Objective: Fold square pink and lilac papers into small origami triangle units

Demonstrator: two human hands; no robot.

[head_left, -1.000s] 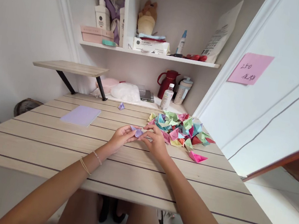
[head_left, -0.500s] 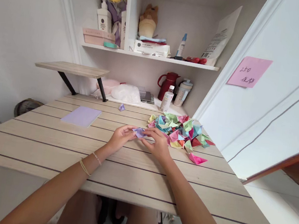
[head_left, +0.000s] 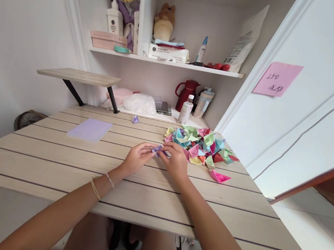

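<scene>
My left hand (head_left: 136, 158) and my right hand (head_left: 175, 160) meet over the middle of the wooden table (head_left: 55, 167). Both pinch a small folded purple paper piece (head_left: 157, 149) between their fingertips, just above the tabletop. Right of my right hand lies a heap of folded paper pieces (head_left: 203, 146) in several colours. A single pink folded piece (head_left: 219, 176) rests apart at the heap's near edge.
A stack of lilac paper sheets (head_left: 90, 129) lies at the left. A tiny purple folded piece (head_left: 136, 119) sits near the back edge. Behind the table stand a red jug (head_left: 187, 92), a bottle (head_left: 186, 109) and a cup (head_left: 204, 101). A pink note (head_left: 277, 79) hangs on the right wall.
The purple piece has been turned and pinched narrower between my fingers. Both hands have stayed at the same spot on the table.
</scene>
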